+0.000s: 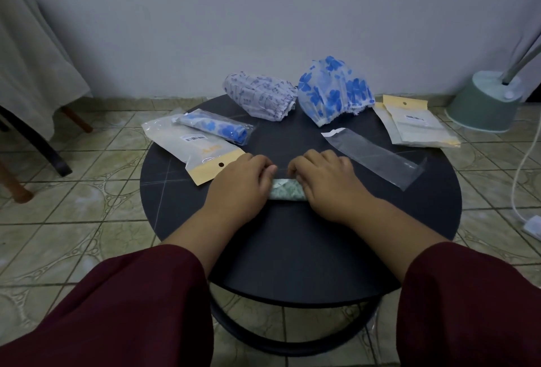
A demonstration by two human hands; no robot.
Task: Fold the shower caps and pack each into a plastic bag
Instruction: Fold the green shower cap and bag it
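Observation:
A green-patterned shower cap (pixel 287 192), folded into a narrow strip, lies on the round dark table (pixel 292 249). My left hand (pixel 244 180) and my right hand (pixel 326 180) press down on its two ends, fingers curled over its far edge. An empty clear plastic bag (pixel 377 153) lies to the right. A blue-flowered cap packed in a bag (pixel 218 128) rests at the left. At the back sit a grey-patterned cap (pixel 260 95) and a blue-flowered cap (pixel 333 90), both unfolded.
A frosted pouch with a yellow header (pixel 193 147) lies at the table's left, another pouch (pixel 412 126) at the right edge. A green lamp base (pixel 486 103) and a white cord (pixel 524 185) are on the tiled floor, right. A chair leg (pixel 35 144) stands left.

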